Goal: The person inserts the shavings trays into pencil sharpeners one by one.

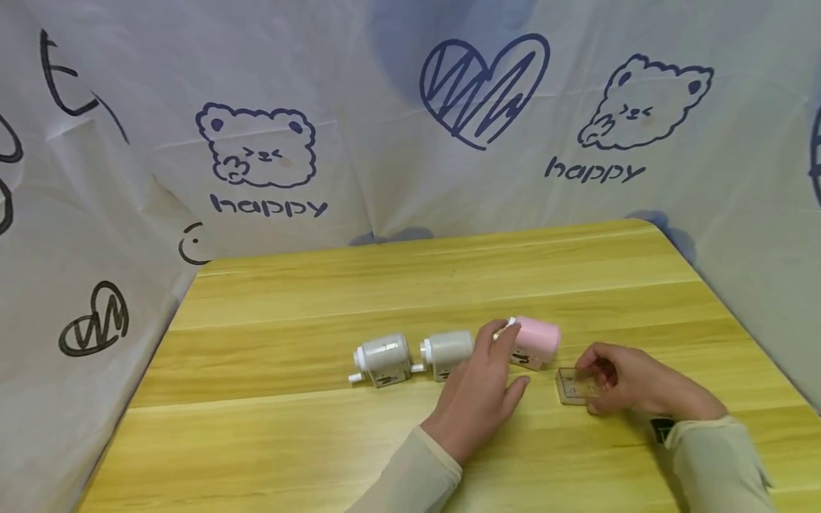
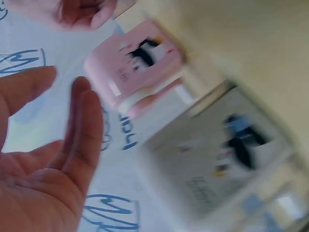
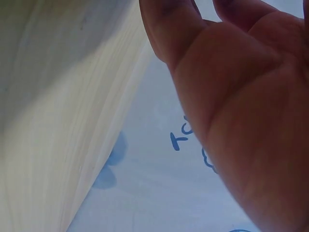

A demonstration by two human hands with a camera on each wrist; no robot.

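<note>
Two grey crank pencil sharpeners, the left one (image 1: 385, 360) and the middle one (image 1: 445, 349), sit in a row with a pink pencil sharpener (image 1: 539, 338) on the table. Beside the pink one is my left hand (image 1: 477, 395), its fingers loosely extended. In the left wrist view, a gap shows between those fingers and the pink sharpener's printed side. My right hand (image 1: 631, 381) pinches a small see-through brownish tray (image 1: 569, 388) at its right end, just right of the pink sharpener. The right wrist view shows the palm but not the tray.
The wood-patterned table (image 1: 256, 442) runs back to a white cloth (image 1: 359, 142) with blue drawings hanging behind it. A small black object (image 1: 661, 429) shows by the right sleeve.
</note>
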